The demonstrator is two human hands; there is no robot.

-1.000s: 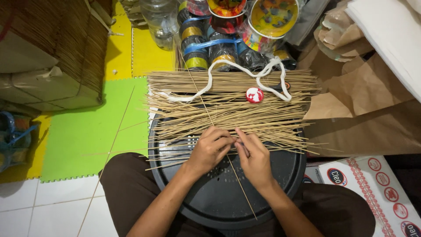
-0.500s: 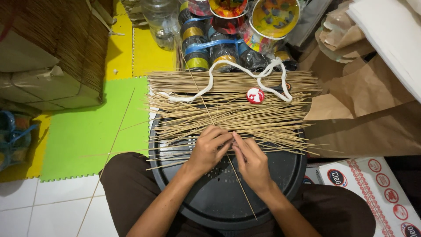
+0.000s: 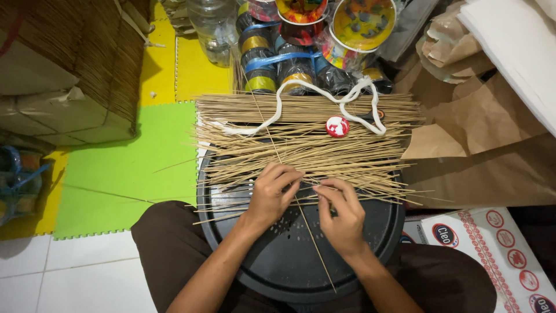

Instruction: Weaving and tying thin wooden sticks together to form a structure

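Note:
A heap of thin bamboo sticks (image 3: 313, 136) lies across the far half of a round black tray (image 3: 289, 261) on my lap. My left hand (image 3: 272, 194) rests on the near edge of the heap, fingers curled over a few sticks. My right hand (image 3: 341, 211) pinches sticks between thumb and fingers just beside it. One single stick (image 3: 307, 232) runs diagonally under both hands toward me. A white cord (image 3: 301, 95) and a small red-and-white round disc (image 3: 337, 126) lie on top of the heap.
Rolls of coloured tape and round tins (image 3: 307, 52) stand behind the sticks, next to a clear plastic bottle (image 3: 211, 26). Stacked stick bundles in brown paper (image 3: 69, 75) sit left on green and yellow foam mats (image 3: 127, 168). Brown paper bags (image 3: 480, 150) and a printed box (image 3: 498, 255) lie right.
My right hand has shifted slightly nearer and apart from the left, fingers re-pinching the sticks. The heap, cord and disc stay where they were.

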